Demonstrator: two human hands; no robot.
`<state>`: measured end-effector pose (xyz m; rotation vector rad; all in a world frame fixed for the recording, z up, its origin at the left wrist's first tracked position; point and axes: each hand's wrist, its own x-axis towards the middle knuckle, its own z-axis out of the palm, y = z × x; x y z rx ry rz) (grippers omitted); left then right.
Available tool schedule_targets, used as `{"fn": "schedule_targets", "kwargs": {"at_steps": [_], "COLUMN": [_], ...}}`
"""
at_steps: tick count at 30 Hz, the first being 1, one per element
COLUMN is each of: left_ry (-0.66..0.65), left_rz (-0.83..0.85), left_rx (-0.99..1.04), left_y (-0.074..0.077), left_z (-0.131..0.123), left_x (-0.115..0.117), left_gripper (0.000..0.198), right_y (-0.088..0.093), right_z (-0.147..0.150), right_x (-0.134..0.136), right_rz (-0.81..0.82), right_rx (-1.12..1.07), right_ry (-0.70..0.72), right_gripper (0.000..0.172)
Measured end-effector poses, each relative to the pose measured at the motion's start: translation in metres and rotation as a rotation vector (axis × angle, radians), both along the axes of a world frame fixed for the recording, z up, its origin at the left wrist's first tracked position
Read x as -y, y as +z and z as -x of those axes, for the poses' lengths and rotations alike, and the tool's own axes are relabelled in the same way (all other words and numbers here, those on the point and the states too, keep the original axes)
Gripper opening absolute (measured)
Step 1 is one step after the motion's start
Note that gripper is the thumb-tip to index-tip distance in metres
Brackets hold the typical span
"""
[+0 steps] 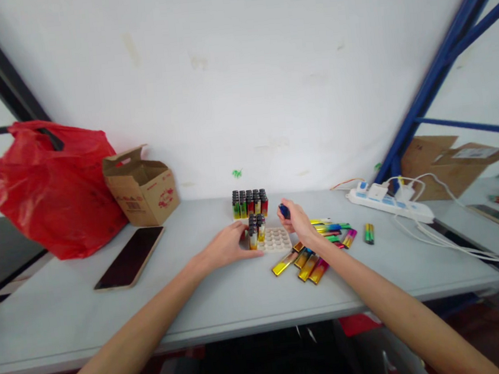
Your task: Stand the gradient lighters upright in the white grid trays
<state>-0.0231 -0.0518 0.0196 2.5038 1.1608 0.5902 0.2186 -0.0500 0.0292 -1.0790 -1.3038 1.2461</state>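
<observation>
My left hand [227, 244] curls around the left end of a white tray [277, 240] with rows of round holes, thumb at the front and fingers behind. Several lighters [253, 232] stand upright in the tray's left end, close to those fingers. Above the tray's right side, my right hand [296, 222] is closed on a lighter whose dark blue end [284, 210] shows; the rest of it is hidden in the fist. A pile of loose shiny lighters [308, 266], yellow, green, blue and pink, lies beneath and beside my right wrist. Behind the tray stands a block of upright lighters [250, 203].
On the left are a phone [130, 258], an open cardboard box [143, 189] and a red plastic bag [55, 186]. To the right, a lone green-gold lighter [369, 234] lies near a white power strip [389, 204] with cables. A white wall [239, 93] backs the table.
</observation>
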Motion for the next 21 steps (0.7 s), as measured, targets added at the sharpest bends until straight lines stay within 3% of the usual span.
{"fn": "schedule_targets", "kwargs": {"at_steps": [4, 8, 15, 21], "left_ry": [0.003, 0.003, 0.019, 0.025], "left_rz": [-0.01, -0.018, -0.009, -0.012], "left_rx": [-0.036, -0.026, -0.024, 0.021], "left_y": [0.001, 0.002, -0.001, 0.0], "left_z": [0.0, -0.001, 0.0, -0.001], "left_x": [0.001, 0.002, 0.001, 0.002], "left_gripper": [0.066, 0.063, 0.066, 0.065], "right_y": [0.004, 0.007, 0.015, 0.014], "right_z": [0.001, -0.001, -0.011, -0.013], "right_x": [0.004, 0.009, 0.019, 0.027], "right_rz": [-0.026, -0.112, -0.549, -0.48], "right_rx": [-0.01, 0.043, 0.456, 0.54], "right_ry": [0.108, 0.17, 0.116, 0.122], "right_gripper": [0.072, 0.067, 0.052, 0.053]}}
